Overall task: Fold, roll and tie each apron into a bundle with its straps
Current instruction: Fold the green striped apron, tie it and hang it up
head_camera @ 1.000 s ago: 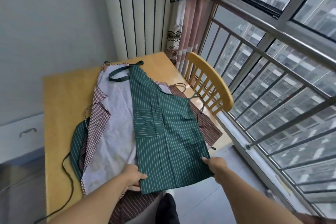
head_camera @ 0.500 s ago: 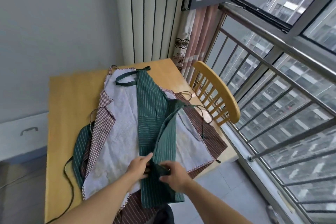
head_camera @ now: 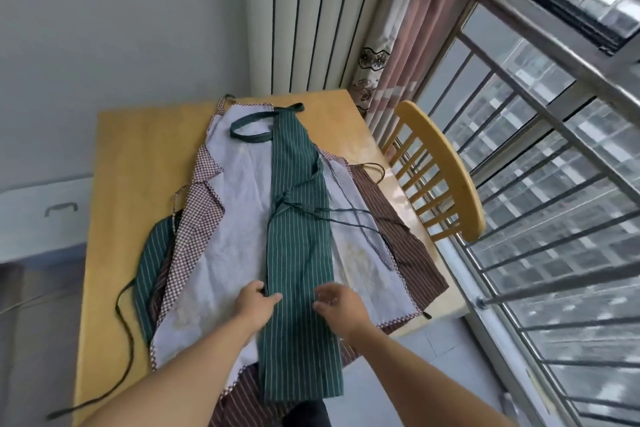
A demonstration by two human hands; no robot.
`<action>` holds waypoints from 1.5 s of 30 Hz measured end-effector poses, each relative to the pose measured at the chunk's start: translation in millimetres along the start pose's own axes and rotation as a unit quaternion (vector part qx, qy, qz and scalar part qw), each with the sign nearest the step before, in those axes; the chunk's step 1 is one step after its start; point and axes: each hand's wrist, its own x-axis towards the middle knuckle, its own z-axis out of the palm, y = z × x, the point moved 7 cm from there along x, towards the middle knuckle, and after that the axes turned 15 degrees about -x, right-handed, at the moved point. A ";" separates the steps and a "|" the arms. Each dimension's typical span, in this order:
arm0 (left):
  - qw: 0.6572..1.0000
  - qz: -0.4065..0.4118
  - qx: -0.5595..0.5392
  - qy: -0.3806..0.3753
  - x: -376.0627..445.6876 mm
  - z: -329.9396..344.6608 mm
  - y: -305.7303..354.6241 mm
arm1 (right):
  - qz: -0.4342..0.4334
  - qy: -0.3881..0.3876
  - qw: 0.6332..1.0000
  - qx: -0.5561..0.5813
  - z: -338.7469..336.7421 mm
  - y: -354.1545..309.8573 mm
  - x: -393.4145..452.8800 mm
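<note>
Head cam looks down on a yellow wooden table (head_camera: 138,163) with a pile of aprons spread on it. On top sits the green striped apron (head_camera: 299,236), folded lengthwise into a long narrow strip that runs from about 12 o'clock near the far edge straight back to 6 o'clock, where its lower end hangs off the near edge of the table. Its neck loop (head_camera: 247,128) lies at the far end, off toward 11 o'clock, and its thin dark waist ties (head_camera: 349,218) trail out toward 3 o'clock across the layers underneath. The left hand (head_camera: 254,303) rests at the strip's left edge with fingers fairly straight, thumb lying on the green fabric. The right hand (head_camera: 341,305) is at the strip's right side, fingers loosely spread and a bit blurry, so can't tell if it's actually touching the cloth or just above it. Under the green one is a pale apron with red checked trim (head_camera: 235,218), then a brown striped apron (head_camera: 405,236) poking out at 3 o'clock, and another green striped apron (head_camera: 152,253) peeking out at 9 o'clock with a dark strap (head_camera: 126,340) snaking toward 7 o'clock. A wooden chair (head_camera: 446,177) stands just beside the table at 2 o'clock, next to the window railing (head_camera: 554,163).
</note>
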 end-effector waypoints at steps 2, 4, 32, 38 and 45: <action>1.000 0.007 -0.010 0.009 7.5 -1.2 12.2 | 0.015 0.025 0.999 -0.020 -21.3 6.2 18.3; 0.999 0.017 -0.030 0.023 16.3 -2.3 26.4 | 0.025 0.044 0.998 -0.048 -41.3 7.9 36.0; 0.903 -0.012 -0.421 0.082 131.2 19.6 192.7 | -0.254 -0.088 0.955 -0.126 -153.4 -149.8 158.8; 0.810 -0.059 -0.580 0.061 145.0 -42.0 184.3 | -0.123 -0.173 0.961 -0.176 -108.3 -83.7 175.1; 0.774 -0.047 -0.615 0.140 131.4 -125.9 172.0 | -0.073 -0.162 0.961 -0.210 -67.7 -41.2 169.7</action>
